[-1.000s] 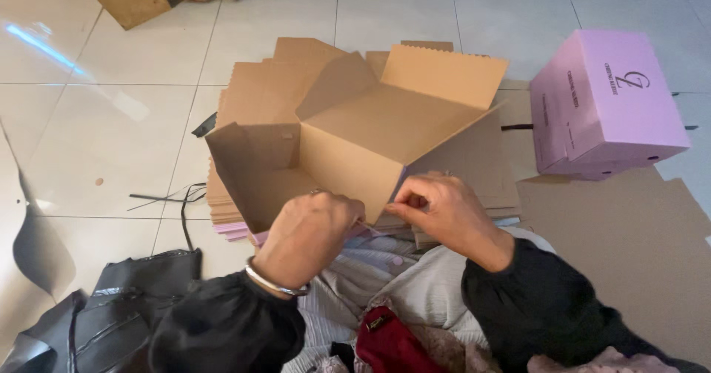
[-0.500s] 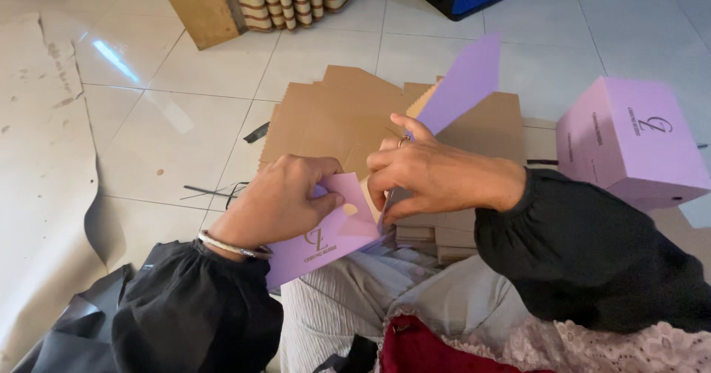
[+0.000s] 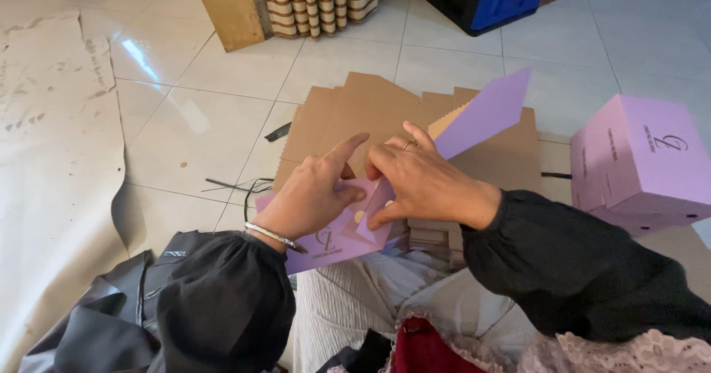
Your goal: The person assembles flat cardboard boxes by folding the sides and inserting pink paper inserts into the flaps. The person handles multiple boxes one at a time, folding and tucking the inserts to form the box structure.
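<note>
Pinching a half-folded lilac cardboard box blank (image 3: pixel 348 232) with left hand (image 3: pixel 315 191) and right hand (image 3: pixel 422 184), fingers closed on flaps; sitting right, a finished lilac carton (image 3: pixel 641 162).

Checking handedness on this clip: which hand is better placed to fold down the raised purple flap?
Right, probably. The right hand already pinches the purple box blank at the base of the raised flap, which rises on its side. The left hand rests lower on the blank's printed panel, steadying it.
</note>
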